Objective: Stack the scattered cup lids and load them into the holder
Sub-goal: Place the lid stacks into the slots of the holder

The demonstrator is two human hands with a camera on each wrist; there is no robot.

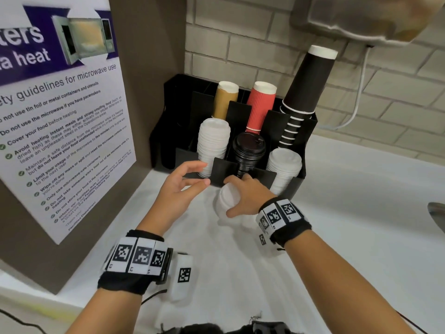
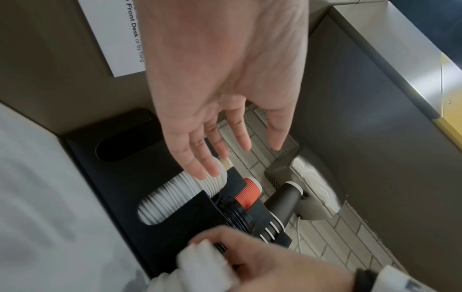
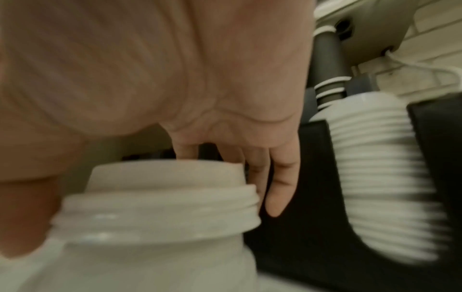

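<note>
A short stack of white cup lids (image 1: 222, 206) stands on the white counter just in front of the black holder (image 1: 243, 171). My right hand (image 1: 228, 197) grips this stack from above, thumb near me and fingers on the far side; the right wrist view shows the stack (image 3: 160, 207) close up with the fingers (image 3: 277, 189) behind it. To the left, my left hand (image 1: 204, 173) hovers open and holds nothing, near the holder's left front slot. The holder's front slots carry a tall white lid stack (image 1: 213, 143), black lids (image 1: 249, 150) and another white lid stack (image 1: 284, 167).
Behind the lids stand a brown cup (image 1: 225, 100), a red cup (image 1: 261, 104) and a tall stack of black cups (image 1: 303, 92). A panel with a microwave poster (image 1: 65, 116) closes off the left. A wall unit (image 1: 361, 18) with a cable hangs above. A sink edge (image 1: 437, 213) shows at right.
</note>
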